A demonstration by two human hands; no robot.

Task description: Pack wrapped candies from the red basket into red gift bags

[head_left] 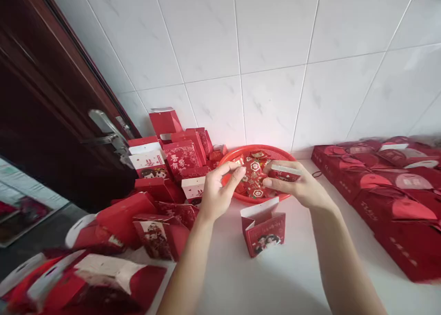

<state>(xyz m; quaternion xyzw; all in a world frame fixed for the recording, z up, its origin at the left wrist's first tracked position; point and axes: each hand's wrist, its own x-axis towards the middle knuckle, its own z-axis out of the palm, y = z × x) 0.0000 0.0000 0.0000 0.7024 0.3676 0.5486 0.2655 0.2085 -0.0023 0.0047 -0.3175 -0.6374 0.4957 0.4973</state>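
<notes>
Showed a small red pack (284,174) gripped in the right hand (306,186), above the right side of the basket (280,155). Showed the left hand (220,184) above its left side, with thumb and fingertips nearly meeting; could not tell of anything between them. Showed flowered packets (255,167) inside the basket; in front, an upright paper box (263,234), not yet closed; to the left, crowded gift boxes (181,161); to the right, larger boxes (396,204), apparently finished.
</notes>
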